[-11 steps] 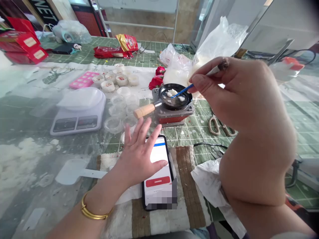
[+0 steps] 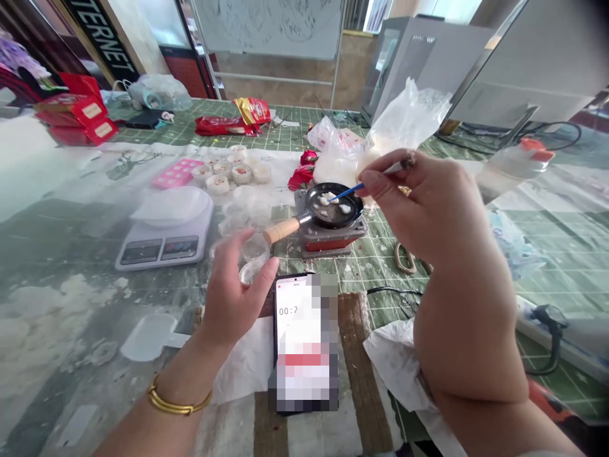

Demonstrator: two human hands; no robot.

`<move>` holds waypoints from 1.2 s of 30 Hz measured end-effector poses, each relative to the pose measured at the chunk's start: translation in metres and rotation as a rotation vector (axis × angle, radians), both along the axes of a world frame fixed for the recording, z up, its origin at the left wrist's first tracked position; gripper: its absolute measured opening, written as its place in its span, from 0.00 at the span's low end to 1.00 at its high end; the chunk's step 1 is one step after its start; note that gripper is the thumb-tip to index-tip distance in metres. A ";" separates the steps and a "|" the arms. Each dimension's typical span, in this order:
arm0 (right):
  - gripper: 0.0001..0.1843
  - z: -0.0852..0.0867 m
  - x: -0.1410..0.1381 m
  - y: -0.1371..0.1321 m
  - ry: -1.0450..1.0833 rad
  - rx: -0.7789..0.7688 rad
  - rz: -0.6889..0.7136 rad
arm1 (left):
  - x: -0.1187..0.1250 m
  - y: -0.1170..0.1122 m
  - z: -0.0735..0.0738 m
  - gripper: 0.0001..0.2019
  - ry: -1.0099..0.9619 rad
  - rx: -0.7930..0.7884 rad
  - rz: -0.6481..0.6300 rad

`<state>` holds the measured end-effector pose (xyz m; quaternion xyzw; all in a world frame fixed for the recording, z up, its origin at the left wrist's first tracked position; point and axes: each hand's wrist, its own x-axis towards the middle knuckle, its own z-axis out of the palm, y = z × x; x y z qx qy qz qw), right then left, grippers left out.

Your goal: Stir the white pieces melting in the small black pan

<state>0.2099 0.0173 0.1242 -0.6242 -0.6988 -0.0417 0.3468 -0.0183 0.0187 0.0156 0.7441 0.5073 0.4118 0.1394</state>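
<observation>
My right hand (image 2: 413,197) pinches a thin blue stick (image 2: 352,190) with a pale upper part and a dark tufted end, like a small paintbrush. Its blue tip reaches into a small black frying pan (image 2: 333,222) among white lumps (image 2: 329,198). The pan rests on a small grey and red stove (image 2: 328,244), its wooden handle (image 2: 281,230) pointing left toward me. My left hand (image 2: 233,292) hovers empty, thumb and fingers apart, below that handle and left of a phone (image 2: 299,330). The phone lies on a striped cloth, its lit screen partly blurred.
Left stand a white kitchen scale (image 2: 166,228), clear cups (image 2: 245,209), filled cups (image 2: 242,172) and a pink mould (image 2: 177,172). Behind the pan are red roses (image 2: 302,176) and plastic bags (image 2: 409,117). Scissors (image 2: 404,259) and a cable lie to the right.
My left hand has drawn back leftward off the phone, uncovering its screen, which now shows a timer-like display. The view has tilted up. My right hand keeps the stick in the pan.
</observation>
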 end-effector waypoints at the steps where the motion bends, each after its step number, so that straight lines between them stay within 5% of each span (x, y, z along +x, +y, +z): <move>1: 0.11 -0.001 -0.001 0.002 0.003 -0.012 0.019 | 0.000 -0.001 0.001 0.24 -0.037 -0.007 -0.016; 15: 0.10 -0.013 0.000 0.017 -0.045 -0.030 -0.022 | 0.000 -0.005 0.004 0.19 -0.081 0.106 -0.087; 36: 0.11 -0.007 0.004 0.010 -0.004 -0.035 -0.052 | 0.002 -0.002 -0.003 0.19 -0.096 0.176 -0.133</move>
